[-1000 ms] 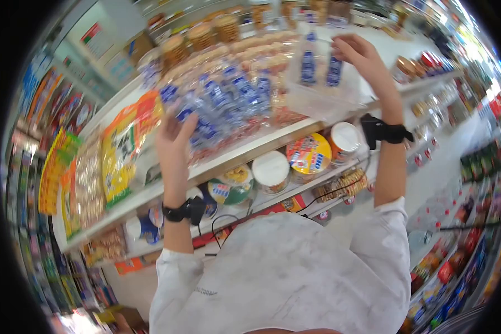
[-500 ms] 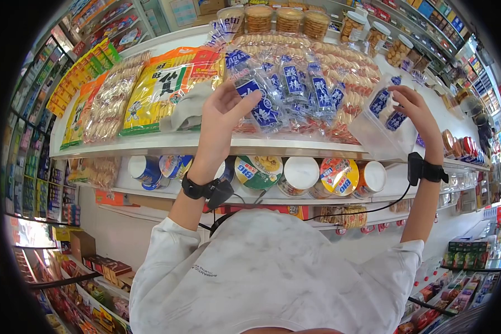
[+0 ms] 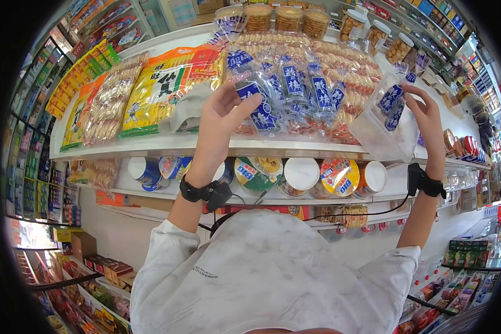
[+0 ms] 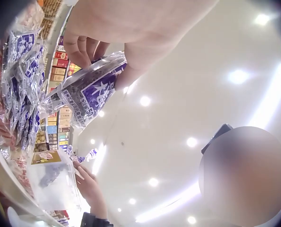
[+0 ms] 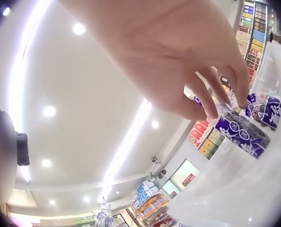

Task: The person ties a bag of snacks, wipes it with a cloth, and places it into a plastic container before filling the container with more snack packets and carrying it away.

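My left hand [image 3: 220,114] grips a clear packet of dark snacks [image 3: 259,111] with a blue label, thumb across its front. The left wrist view shows this packet [image 4: 95,90] tilted, its sealed end pinched by the thumb and fingers. On the right, my right hand [image 3: 427,114] is at a translucent plastic box [image 3: 392,143], fingers curled down. In the right wrist view its fingertips pinch the top of a blue-labelled packet [image 5: 242,135] inside the box. Another such packet [image 5: 268,111] lies beside it. A pile of similar packets [image 3: 295,83] sits between my hands.
Bagged round crackers [image 3: 353,72] lie under and behind the pile. Left of it are a grey cloth [image 3: 192,108] and a yellow snack bag [image 3: 164,83]. Biscuit jars [image 3: 289,23] stand along the back. Instant noodle tubs [image 3: 301,175] fill the shelf below.
The head view has turned and steadied since a second ago. My left hand has taken hold of a packet from the pile. My right hand has shifted slightly right and down.
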{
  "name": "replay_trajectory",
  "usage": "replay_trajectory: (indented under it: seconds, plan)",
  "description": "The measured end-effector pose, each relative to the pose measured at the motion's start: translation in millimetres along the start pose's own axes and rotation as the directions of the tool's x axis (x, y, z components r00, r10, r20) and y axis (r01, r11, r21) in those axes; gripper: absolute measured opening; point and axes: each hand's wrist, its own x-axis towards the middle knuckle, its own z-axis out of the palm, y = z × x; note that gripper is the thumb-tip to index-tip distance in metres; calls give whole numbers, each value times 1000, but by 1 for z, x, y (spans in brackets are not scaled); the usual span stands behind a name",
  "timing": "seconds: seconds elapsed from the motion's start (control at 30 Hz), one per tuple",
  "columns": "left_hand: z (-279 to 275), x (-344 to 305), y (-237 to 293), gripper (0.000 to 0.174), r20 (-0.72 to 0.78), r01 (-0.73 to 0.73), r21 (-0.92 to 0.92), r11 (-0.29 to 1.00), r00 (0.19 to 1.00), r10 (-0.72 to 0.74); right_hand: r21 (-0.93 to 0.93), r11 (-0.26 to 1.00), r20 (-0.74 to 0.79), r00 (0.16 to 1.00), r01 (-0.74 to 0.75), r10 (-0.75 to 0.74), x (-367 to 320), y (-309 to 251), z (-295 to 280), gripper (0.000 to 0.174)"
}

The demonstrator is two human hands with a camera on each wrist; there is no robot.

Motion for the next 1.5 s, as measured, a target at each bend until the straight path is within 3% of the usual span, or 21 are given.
replay_trajectory:
  seconds: [0.13,0.23,0.37,0.43,0.53,0.6,0.63,0.7,0.8,0.87,0.97,1.07,1.1,1.13,1.17,1.2,1.27,1.37,1.5]
  plan:
    - [-3,19,-9,45,-74,-20,45,999,997,23,-31,999,-109,994,17,-21,-11,-9,-4,28]
    - [-27,47,-39,45,-161,31,26,999,987,-27,24,981,-177,967,193,-185,-16,-12,-2,26]
    - [-46,80,-54,50,-96,153,169,974,986,-138,-297,881,-287,846,368,-450,-40,-52,15,28]
    - [-32,86,-56,60,-143,118,194,974,986,-91,-434,805,-309,773,404,-555,-51,-71,21,30]
    - [-22,86,-66,74,-97,-30,273,962,994,58,-179,865,-332,798,469,-502,-67,-97,43,36]
    - [-15,84,-81,78,8,-284,359,889,954,301,-6,888,-337,835,460,-435,-78,-110,58,39]
    - [-11,78,-78,75,41,-329,570,753,927,373,108,894,-335,862,435,-379,-83,-115,70,40]
    - [-11,56,-67,71,145,-340,879,335,858,493,301,848,-331,882,437,-337,-89,-119,97,42]
    - [20,5,-27,82,314,-442,358,823,886,340,473,827,-286,941,305,-184,-95,-119,135,41]
    - [39,-19,-3,84,540,-617,392,682,755,373,561,802,-237,968,206,-83,-94,-115,159,39]
    - [50,-37,1,85,639,-667,568,482,727,251,610,773,-211,976,173,-53,-93,-111,185,42]
    - [44,-50,-15,71,506,-499,466,731,828,243,564,818,-190,982,117,-9,-102,-119,188,57]
    - [40,-51,-14,67,453,-308,317,897,880,142,549,824,-227,974,139,-13,-106,-120,188,63]
    - [33,-51,-8,63,419,-90,139,986,907,24,533,831,-263,965,160,-17,-109,-121,188,69]
    - [30,-52,-4,59,402,134,-55,989,910,-101,516,838,-292,956,178,-24,-111,-121,188,76]
    - [34,-53,0,54,359,185,-135,973,925,-126,493,854,-307,952,165,-7,-112,-116,188,79]
    - [25,-51,1,52,410,267,-145,953,892,-187,443,886,-332,943,135,22,-117,-104,190,84]
    - [26,-54,4,45,401,281,-81,956,888,-227,757,653,-97,984,-25,151,-126,-106,187,78]
    - [27,-63,8,39,403,295,6,955,874,-273,784,618,-98,973,-55,211,-132,-102,201,67]
